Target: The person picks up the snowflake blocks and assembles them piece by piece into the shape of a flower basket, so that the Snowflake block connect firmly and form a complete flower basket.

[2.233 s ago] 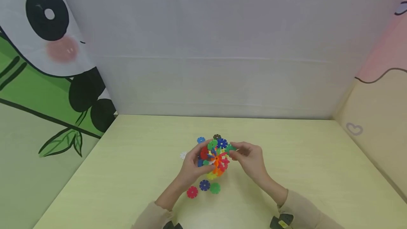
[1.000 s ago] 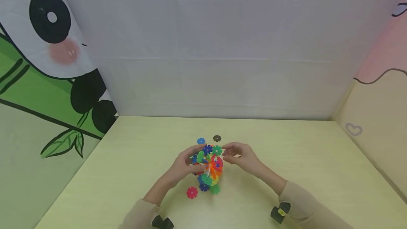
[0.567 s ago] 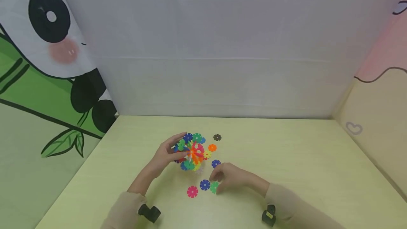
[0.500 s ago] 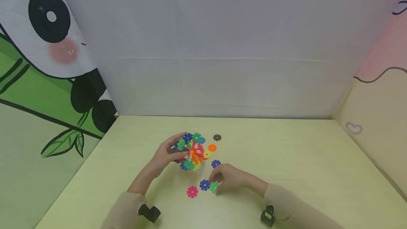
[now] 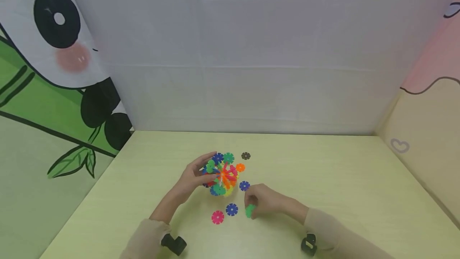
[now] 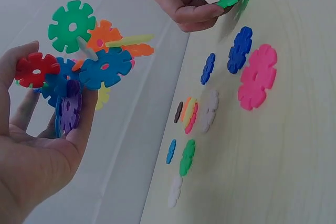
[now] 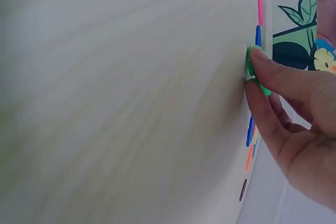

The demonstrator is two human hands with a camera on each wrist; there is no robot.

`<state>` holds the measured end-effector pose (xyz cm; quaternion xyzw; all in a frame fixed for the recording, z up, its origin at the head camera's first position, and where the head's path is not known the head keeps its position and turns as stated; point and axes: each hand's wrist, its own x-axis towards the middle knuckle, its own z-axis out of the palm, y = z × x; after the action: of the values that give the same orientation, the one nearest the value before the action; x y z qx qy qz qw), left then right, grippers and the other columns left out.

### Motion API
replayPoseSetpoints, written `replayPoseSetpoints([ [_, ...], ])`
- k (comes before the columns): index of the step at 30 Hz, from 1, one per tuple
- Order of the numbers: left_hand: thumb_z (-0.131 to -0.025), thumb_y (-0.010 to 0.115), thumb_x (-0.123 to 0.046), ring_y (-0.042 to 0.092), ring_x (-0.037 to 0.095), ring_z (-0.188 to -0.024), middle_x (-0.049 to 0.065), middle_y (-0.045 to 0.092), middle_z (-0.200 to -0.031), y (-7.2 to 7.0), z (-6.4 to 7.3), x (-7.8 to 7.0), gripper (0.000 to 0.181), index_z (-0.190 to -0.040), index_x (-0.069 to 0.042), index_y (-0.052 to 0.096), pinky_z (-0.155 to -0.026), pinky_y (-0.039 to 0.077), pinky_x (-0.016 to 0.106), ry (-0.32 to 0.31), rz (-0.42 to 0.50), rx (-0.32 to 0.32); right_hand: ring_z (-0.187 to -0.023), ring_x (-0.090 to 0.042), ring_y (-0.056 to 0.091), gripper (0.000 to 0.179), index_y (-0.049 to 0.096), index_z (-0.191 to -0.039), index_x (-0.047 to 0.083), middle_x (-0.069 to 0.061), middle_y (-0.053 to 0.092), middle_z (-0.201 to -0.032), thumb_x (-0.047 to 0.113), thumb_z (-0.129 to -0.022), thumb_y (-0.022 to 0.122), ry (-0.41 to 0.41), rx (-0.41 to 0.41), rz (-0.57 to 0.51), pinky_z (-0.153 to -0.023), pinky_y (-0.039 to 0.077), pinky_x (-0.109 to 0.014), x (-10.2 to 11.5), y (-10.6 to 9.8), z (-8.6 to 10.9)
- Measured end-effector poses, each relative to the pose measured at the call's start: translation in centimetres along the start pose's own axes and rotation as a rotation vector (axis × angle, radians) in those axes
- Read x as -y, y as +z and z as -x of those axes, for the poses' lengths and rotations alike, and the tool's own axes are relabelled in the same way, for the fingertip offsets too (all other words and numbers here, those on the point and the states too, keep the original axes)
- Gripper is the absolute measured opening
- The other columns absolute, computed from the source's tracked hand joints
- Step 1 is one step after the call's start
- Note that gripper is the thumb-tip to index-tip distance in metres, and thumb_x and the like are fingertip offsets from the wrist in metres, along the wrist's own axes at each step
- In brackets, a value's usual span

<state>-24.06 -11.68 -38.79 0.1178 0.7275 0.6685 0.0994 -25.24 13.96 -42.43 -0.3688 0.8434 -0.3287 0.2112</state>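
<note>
My left hand [image 5: 190, 180] holds up a ball-like cluster of interlocked plastic snowflake discs [image 5: 226, 177]. In the left wrist view its green disc [image 6: 72, 27], blue disc [image 6: 106, 67] and red disc [image 6: 37, 71] jut out at different angles, with a purple disc [image 6: 69, 109] near the palm. My right hand [image 5: 265, 199] pinches a loose green snowflake disc [image 5: 250, 211] between thumb and fingers, low over the table to the right of the cluster. The right wrist view shows that green disc [image 7: 254, 69] on edge between the fingertips.
Loose discs lie on the table [image 5: 323, 179]: a pink disc [image 5: 217, 217], a blue disc [image 5: 231, 210], another blue disc [image 5: 244, 186], an orange disc [image 5: 240, 167] and a dark brown disc [image 5: 246, 156]. Several more show in the left wrist view, including a white disc [image 6: 175, 191]. A white backdrop [image 5: 251, 71] rises behind.
My right hand has left the cluster, come down toward the front and picked a green disc off the table, shifting it slightly right. My left hand has carried the cluster leftward overall.
</note>
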Motion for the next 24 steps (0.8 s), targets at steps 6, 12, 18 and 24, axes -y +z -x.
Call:
replayPoseSetpoints([
  [6, -0.084, 0.063, -0.009, 0.051, 0.035, -0.113, 0.014, 0.035, -0.14, 1.5, -0.9, -0.2, 0.062, -0.138, -0.018, 0.035, -0.082, 0.051, 0.037, 0.031, 0.023, 0.021, -0.072, -0.011, 0.057, 0.014, 0.064, -0.086, 0.006, 0.001, 0.062, -0.079, -0.003, -0.075, 0.067, 0.014, -0.237, -0.181, -0.067, 0.052, -0.025, -0.2, -2.5, 0.9],
  [12, -0.085, 0.062, -0.009, 0.05, 0.034, -0.115, 0.014, 0.034, -0.141, 3.2, -1.6, -0.5, 0.061, -0.139, -0.017, 0.035, -0.085, 0.049, 0.038, 0.049, 0.041, 0.056, -0.073, -0.022, 0.066, 0.02, 0.062, -0.099, -0.008, -0.01, 0.058, -0.081, 0.001, -0.081, 0.063, 0.105, -0.585, -0.542, -0.068, 0.055, -0.034, 2.3, -5.5, 1.3],
  [18, -0.085, 0.06, -0.007, 0.051, 0.034, -0.113, 0.016, 0.036, -0.139, 4.4, -2.1, -0.6, 0.06, -0.139, -0.015, 0.035, -0.083, 0.05, 0.038, 0.06, 0.057, 0.083, -0.075, -0.026, 0.067, 0.02, 0.064, -0.098, -0.007, -0.011, 0.057, -0.079, 0.002, -0.081, 0.065, 0.122, -0.69, -0.517, -0.066, 0.055, -0.029, 2.7, -5.7, 1.7],
  [24, -0.085, 0.062, -0.011, 0.054, 0.03, -0.11, 0.013, 0.039, -0.137, 5.0, -2.3, -0.6, 0.061, -0.139, -0.016, 0.034, -0.083, 0.05, 0.035, 0.04, 0.077, 0.103, -0.065, -0.018, 0.066, 0.018, 0.065, -0.097, -0.005, -0.011, 0.059, -0.078, 0.003, -0.081, 0.065, 0.118, -0.705, -0.447, -0.062, 0.055, -0.027, 2.9, -5.4, 1.9],
])
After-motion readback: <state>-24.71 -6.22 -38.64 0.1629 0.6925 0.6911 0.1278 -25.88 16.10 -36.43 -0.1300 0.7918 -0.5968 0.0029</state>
